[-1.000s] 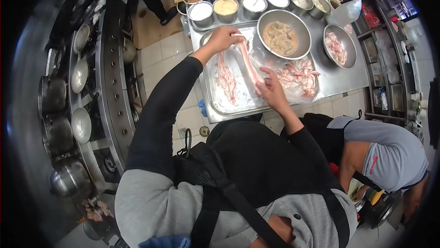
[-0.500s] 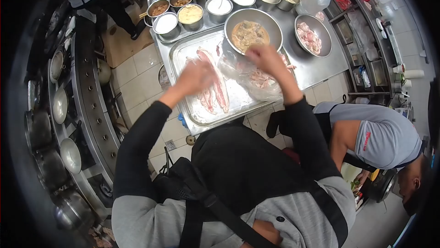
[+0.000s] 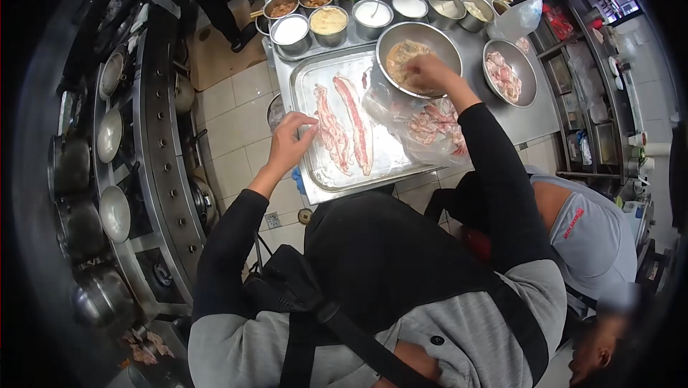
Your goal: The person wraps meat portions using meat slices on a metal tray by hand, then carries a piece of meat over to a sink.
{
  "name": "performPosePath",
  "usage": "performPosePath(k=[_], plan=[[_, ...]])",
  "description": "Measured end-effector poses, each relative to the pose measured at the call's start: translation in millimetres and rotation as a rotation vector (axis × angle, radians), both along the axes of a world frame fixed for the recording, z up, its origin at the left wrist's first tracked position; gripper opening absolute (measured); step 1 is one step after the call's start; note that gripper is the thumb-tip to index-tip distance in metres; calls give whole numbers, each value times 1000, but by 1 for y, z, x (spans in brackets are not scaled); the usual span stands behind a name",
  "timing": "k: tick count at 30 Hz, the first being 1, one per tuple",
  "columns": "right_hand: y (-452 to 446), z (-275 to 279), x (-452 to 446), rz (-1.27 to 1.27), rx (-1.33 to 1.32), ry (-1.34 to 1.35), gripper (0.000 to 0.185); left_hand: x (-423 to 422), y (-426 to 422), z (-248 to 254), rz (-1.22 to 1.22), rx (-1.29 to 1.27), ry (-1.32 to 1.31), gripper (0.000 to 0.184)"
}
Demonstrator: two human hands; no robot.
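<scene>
Two long strips of raw fatty meat lie side by side on a metal tray [image 3: 322, 181]: the left strip [image 3: 331, 130] looks crumpled, the right strip [image 3: 354, 123] straighter. Over the tray's left rim hovers my left hand [image 3: 290, 143], beside the left strip, its fingers bent but apart and holding nothing visible. My right hand [image 3: 432, 74] reaches into a steel bowl [image 3: 446, 42] of wet, coated pieces [image 3: 403, 56]; its fingers are curled and their tips hidden. Below that bowl, a clear plastic bag [image 3: 401, 136] with raw meat [image 3: 433, 123] rests on the tray.
Several metal pots, among them one of yellow paste [image 3: 328, 20] and one of white powder [image 3: 290, 30], line the far side. Another bowl of raw meat [image 3: 503, 76] stands right. A stove with woks [image 3: 115, 214] runs along the left. A co-worker [image 3: 591, 234] bends at right.
My left hand has moved left, off the strips, uncovering them. My right hand has gone from the bowl's near rim down into it. The view has shifted, and the co-worker at right is lower.
</scene>
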State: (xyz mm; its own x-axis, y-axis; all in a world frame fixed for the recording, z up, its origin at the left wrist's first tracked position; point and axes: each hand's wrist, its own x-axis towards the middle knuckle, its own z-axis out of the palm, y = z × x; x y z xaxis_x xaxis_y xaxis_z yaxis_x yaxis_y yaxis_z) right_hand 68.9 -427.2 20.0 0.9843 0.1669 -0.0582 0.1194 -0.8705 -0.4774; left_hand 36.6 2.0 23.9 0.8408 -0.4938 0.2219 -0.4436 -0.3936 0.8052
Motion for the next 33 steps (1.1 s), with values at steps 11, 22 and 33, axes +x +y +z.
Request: performPosePath(k=[11,22,33], plan=[[-6,27,-18,-198,181,-88,30,10,-20,-2,-14,-108,67,18],[159,-15,-111,154,232,113,35,-13,-43,-18,-285,82,176,23],[37,12,3,-188,32,-203,24,-25,-47,-8,-255,74,26,31]])
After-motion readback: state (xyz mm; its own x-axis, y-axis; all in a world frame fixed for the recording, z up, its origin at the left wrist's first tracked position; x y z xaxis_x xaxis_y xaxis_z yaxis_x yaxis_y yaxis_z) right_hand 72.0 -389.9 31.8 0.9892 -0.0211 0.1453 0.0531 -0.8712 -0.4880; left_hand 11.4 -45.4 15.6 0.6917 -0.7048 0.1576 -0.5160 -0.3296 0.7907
